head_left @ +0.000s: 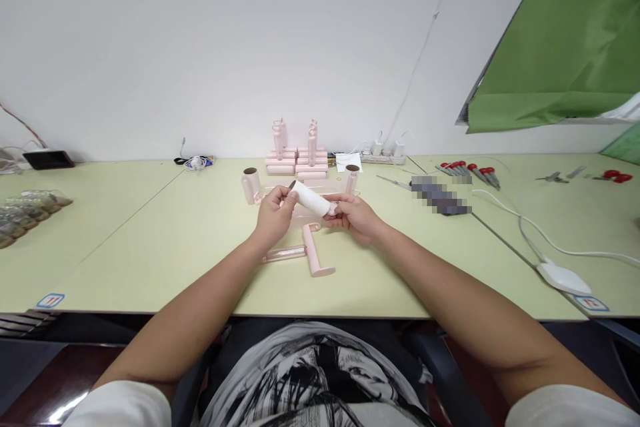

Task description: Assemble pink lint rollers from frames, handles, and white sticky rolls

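Above the table, a white sticky lint-roller roll (311,199) with a brown cardboard core is tilted, its right end lower. My left hand (275,215) pinches it at the upper left end. Around the lower right end, the fingers of my right hand (356,215) close on a small pink part (332,209), partly hidden by them. Just below lies a pink roller handle (311,250) with a round end, touching a clear pink piece (284,253). Brown-cored rolls in clear pink covers stand at either side, one on the left (251,185) and one on the right (351,180).
Pink roller parts (280,163) are stacked by the wall. Behind them to the right is a power strip (383,159) with plugs. Several red-handled tools (473,170), a blurred-out dark object (440,195) and a white cabled device (565,277) lie rightward. Bagged items (33,210) sit far left.
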Tool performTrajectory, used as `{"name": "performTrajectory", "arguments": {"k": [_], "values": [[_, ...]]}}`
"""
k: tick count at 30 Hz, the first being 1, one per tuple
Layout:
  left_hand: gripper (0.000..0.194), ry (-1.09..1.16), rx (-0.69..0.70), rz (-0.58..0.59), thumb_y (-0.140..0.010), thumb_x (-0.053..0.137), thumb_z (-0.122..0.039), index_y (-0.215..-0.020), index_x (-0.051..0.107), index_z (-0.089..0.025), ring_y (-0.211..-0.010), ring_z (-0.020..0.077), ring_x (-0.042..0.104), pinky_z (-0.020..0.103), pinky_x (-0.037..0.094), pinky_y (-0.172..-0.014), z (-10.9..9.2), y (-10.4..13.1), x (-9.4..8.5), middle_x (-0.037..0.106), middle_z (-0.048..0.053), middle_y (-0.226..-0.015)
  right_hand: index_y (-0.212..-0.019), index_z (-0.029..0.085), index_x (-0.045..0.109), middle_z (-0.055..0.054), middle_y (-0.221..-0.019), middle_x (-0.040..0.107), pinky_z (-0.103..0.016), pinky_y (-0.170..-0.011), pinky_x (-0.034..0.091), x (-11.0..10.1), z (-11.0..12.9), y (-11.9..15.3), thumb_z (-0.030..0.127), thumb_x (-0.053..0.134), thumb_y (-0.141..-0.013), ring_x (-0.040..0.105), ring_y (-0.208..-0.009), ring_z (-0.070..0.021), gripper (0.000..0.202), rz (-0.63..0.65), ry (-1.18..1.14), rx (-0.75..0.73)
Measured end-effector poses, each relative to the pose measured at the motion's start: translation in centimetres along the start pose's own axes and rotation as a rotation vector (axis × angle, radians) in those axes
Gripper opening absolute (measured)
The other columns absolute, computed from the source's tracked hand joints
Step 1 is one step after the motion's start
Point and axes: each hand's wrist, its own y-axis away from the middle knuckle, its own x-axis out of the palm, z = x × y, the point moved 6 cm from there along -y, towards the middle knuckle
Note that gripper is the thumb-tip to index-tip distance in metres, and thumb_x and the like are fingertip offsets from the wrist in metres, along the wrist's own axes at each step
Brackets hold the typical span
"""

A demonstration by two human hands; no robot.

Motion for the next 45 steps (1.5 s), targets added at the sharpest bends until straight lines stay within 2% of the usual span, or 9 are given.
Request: {"name": "performTrajectory", "arguments": {"k": [3, 7, 10, 12, 19, 25, 30, 34, 45], "values": [[0.027, 0.029, -0.023, 0.005, -0.085, 0.057, -0.046, -0.079, 0.054, -0.02, -0.049, 0.01, 0.041, 0.023, 0.035, -0.05, 0.1, 0.0, 0.0, 0.045, -0.006, -0.051, -0.097, 0.014, 0.067, -0.004, -0.072, 0.064, -0.025, -0.05, 0.053, -0.4, 0.0, 0.0, 0.007, 0.058, -0.068, 0.058, -0.058, -0.0119, 0.032, -0.041, 0.084, 0.002], [0.026, 0.064, -0.04, 0.031, -0.084, 0.057, -0.045, -0.079, 0.053, -0.02, -0.047, 0.0094, 0.039, 0.023, 0.033, -0.048, 0.0, 0.0, 0.1, 0.045, -0.007, -0.051, -0.097, 0.017, 0.065, 0.003, -0.057, 0.053, -0.024, -0.044, 0.039, -1.4, 0.9, 0.1, 0.02, 0.06, -0.073, 0.045, -0.048, -0.0114, 0.025, -0.152, 0.466, -0.132], [0.027, 0.062, -0.035, 0.038, -0.084, 0.058, -0.046, -0.079, 0.054, -0.02, -0.046, 0.0092, 0.038, 0.024, 0.032, -0.047, -0.1, 0.1, 0.1, 0.044, -0.007, -0.051, -0.094, 0.019, 0.063, 0.003, -0.063, 0.056, -0.025, -0.052, 0.038, -2.1, 2.0, 0.2, 0.028, 0.058, -0.074, 0.047, -0.054, -0.0126, 0.022, -0.209, 0.721, -0.283], [0.027, 0.075, -0.035, 0.032, -0.083, 0.059, -0.047, -0.079, 0.053, -0.02, -0.046, 0.0092, 0.038, 0.023, 0.032, -0.047, -0.1, 0.1, 0.1, 0.044, -0.007, -0.052, -0.088, 0.019, 0.062, 0.002, -0.069, 0.058, -0.025, -0.055, 0.037, -2.5, 2.6, 0.2, 0.028, 0.057, -0.073, 0.049, -0.059, -0.0132, 0.018, -0.221, 0.845, -0.314], [0.026, 0.103, -0.046, 0.029, -0.083, 0.06, -0.045, -0.079, 0.053, -0.02, -0.045, 0.0088, 0.038, 0.023, 0.032, -0.047, -0.2, 0.3, 0.1, 0.044, -0.007, -0.051, -0.067, 0.019, 0.055, 0.0, -0.07, 0.062, -0.023, -0.057, 0.034, -2.5, 1.7, 0.2, 0.016, 0.058, -0.067, 0.054, -0.066, -0.0141, 0.004, 0.01, 1.16, -0.082], [0.028, 0.088, -0.022, 0.045, -0.084, 0.059, -0.047, -0.079, 0.053, -0.021, -0.046, 0.009, 0.039, 0.023, 0.033, -0.047, -0.3, 0.2, 0.1, 0.044, -0.007, -0.051, -0.072, 0.018, 0.058, -0.003, -0.078, 0.066, -0.024, -0.06, 0.033, -2.9, 1.5, -0.2, 0.014, 0.057, -0.071, 0.057, -0.073, -0.0166, 0.005, 0.021, 1.372, -0.066], [0.028, 0.082, -0.002, 0.068, -0.084, 0.059, -0.047, -0.078, 0.052, -0.02, -0.045, 0.0088, 0.039, 0.023, 0.033, -0.047, -0.3, 0.3, 0.3, 0.045, -0.007, -0.051, -0.077, 0.019, 0.059, -0.005, -0.086, 0.067, -0.025, -0.06, 0.032, -3.8, 1.7, -0.6, 0.021, 0.06, -0.074, 0.058, -0.079, -0.0188, 0.003, -0.063, 1.458, -0.053], [0.029, 0.108, -0.004, 0.077, -0.085, 0.059, -0.047, -0.078, 0.052, -0.02, -0.044, 0.008, 0.038, 0.023, 0.032, -0.045, -0.4, 0.3, 0.4, 0.044, -0.007, -0.051, -0.078, 0.019, 0.059, -0.007, -0.089, 0.067, -0.026, -0.058, 0.031, -4.1, 2.0, -0.7, 0.029, 0.064, -0.075, 0.058, -0.079, -0.0203, 0.012, -0.132, 1.502, -0.033], [0.041, 0.351, 0.006, 0.049, -0.084, 0.057, -0.06, -0.086, 0.043, -0.021, -0.045, 0.0071, 0.049, 0.019, 0.035, -0.037, -1.2, 0.6, 0.5, 0.051, -0.008, -0.058, -0.081, 0.019, 0.064, -0.008, -0.093, 0.068, -0.027, -0.057, 0.032, -4.7, 2.2, -0.4, 0.037, 0.065, -0.075, 0.059, -0.081, -0.0212, 0.019, -0.164, 1.491, 0.031]]}}
